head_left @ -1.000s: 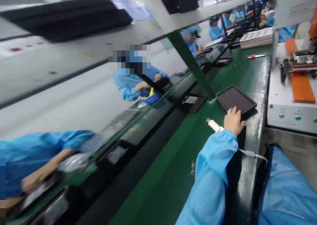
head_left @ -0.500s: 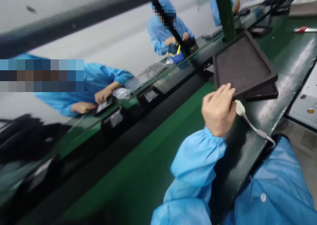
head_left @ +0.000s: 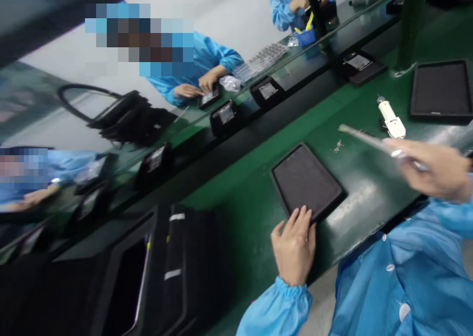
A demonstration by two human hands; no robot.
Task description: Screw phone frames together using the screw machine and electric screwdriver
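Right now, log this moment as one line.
left hand: touching edge of black tray | right hand: gripping thin tool | white tool: lying on green bench

From here, the glossy green bench (head_left: pixel 246 188) carries a black tray (head_left: pixel 308 178), a second tray (head_left: pixel 441 90), a white tool (head_left: pixel 392 118) and tiny scattered bits (head_left: pixel 337 146).

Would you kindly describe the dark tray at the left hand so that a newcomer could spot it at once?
On the green workbench, find the bare left hand. It touches the near edge of a flat, dark, rimmed tray. Unlike the similar tray beside the green post, this one has a hand on it.
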